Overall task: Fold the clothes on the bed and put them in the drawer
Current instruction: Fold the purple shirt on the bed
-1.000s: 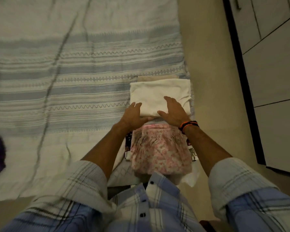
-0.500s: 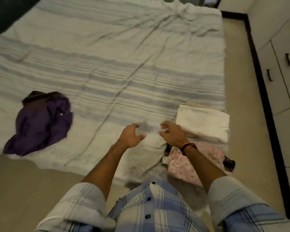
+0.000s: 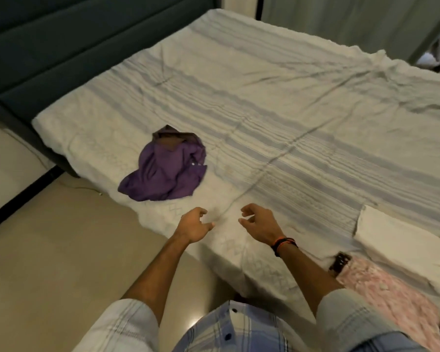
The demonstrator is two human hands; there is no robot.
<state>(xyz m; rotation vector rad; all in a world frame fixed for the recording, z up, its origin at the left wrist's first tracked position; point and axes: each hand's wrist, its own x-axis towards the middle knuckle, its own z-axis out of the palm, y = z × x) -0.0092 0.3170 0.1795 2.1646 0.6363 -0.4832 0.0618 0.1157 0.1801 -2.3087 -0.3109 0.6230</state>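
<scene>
1. Two bare hands hover over the near edge of a bed [image 3: 277, 102] spread with a pale sheet banded in grey-blue stripes.
2. On the left hand [image 3: 193, 226], the fingers curl loosely with small gaps between them and hold nothing; the thumb points toward the other hand.
3. On the right hand [image 3: 261, 224], which wears an orange-and-black wristband [image 3: 283, 245], the fingers likewise hang loosely curled and empty, their tips facing the left hand's across a short gap.
4. Beyond the left fingertips and a little to their left, a crumpled purple garment [image 3: 163, 168] lies unfolded on the sheet, near the bed's edge and apart from both hands.
5. Well to the right of the right fingers, a folded white cloth [image 3: 401, 242] rests flat on the bed's near corner.
6. Just nearer than that cloth, a folded pink floral garment [image 3: 389, 295] lies beside it; whether the two touch or overlap is hard to tell at the blurred frame edge.
7. A small dark patterned piece [image 3: 341, 261] peeks out at the pink garment's upper left, behind the right wrist.
8. A dark padded headboard [image 3: 61, 47] stands at the far left, and a beige floor [image 3: 61, 250] lies below the left forearm.
</scene>
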